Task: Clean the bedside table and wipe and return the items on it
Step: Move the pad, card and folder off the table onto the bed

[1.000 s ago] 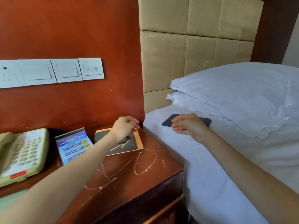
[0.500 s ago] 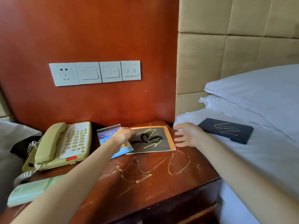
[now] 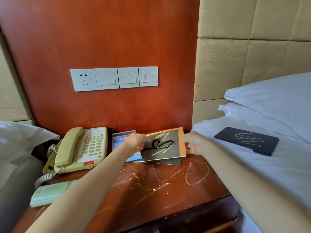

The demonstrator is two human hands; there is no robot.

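- The bedside table (image 3: 151, 195) is dark reddish wood, its top streaked with yellowish scribbles and crumbs.
- At its back edge, the left hand (image 3: 134, 142) and right hand (image 3: 193, 142) pinch opposite ends of a black, orange-edged booklet (image 3: 161, 145), lifted over another dark sheet.
- A beige telephone (image 3: 80, 148), a blue card (image 3: 120, 140) and a pale green remote (image 3: 50, 194) sit to the left.
- A dark folder (image 3: 246, 140) lies on the white bed (image 3: 269, 174).
- Wall switches (image 3: 114, 79) are mounted above.

Both arms outstretched, left hand (image 3: 135, 141) and right hand (image 3: 193, 142) seemingly pinching
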